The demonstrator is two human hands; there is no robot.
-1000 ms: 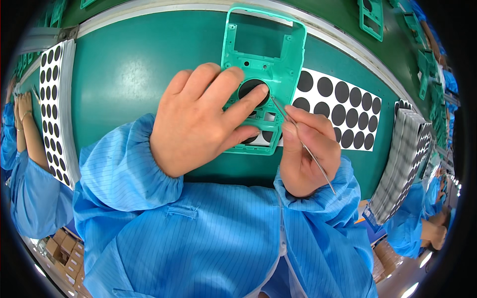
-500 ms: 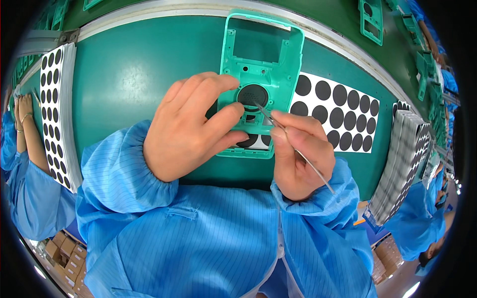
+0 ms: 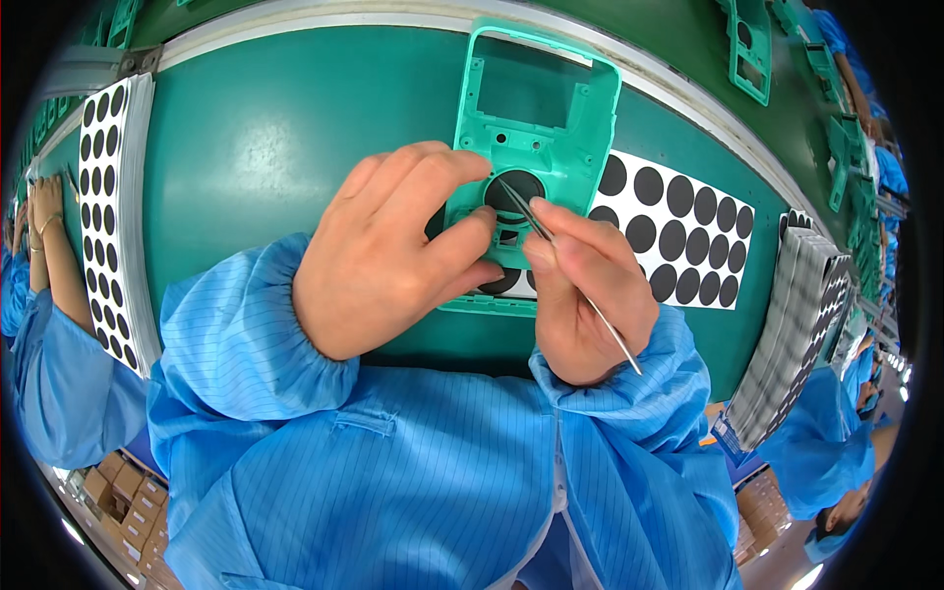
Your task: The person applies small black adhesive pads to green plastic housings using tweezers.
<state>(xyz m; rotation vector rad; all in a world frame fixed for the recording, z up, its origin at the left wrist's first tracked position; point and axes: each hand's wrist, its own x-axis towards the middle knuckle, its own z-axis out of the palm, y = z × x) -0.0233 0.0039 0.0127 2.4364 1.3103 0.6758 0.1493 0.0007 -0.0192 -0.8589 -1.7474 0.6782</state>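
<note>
A green plastic housing [image 3: 551, 138] with a rectangular window and a round opening lies on the green table. My left hand [image 3: 393, 256] grips its lower left side, fingers curled over the edge and thumb on its face. My right hand [image 3: 585, 285] pinches metal tweezers [image 3: 536, 221], whose tips rest on a black round sticker [image 3: 513, 193] set in the round opening. A white sheet of black round stickers [image 3: 678, 231] lies partly under the housing, to the right.
Another sheet of black dots [image 3: 113, 206] lies at the left. A stack of sheets [image 3: 796, 334] sits at the right edge. More green housings [image 3: 752, 44] rest at the back. Other people in blue coats [image 3: 59, 383] work on both sides.
My left fingers lifted off the round opening and moved to the housing's left edge, uncovering the black sticker. The tweezer tips swung up and left onto the sticker.
</note>
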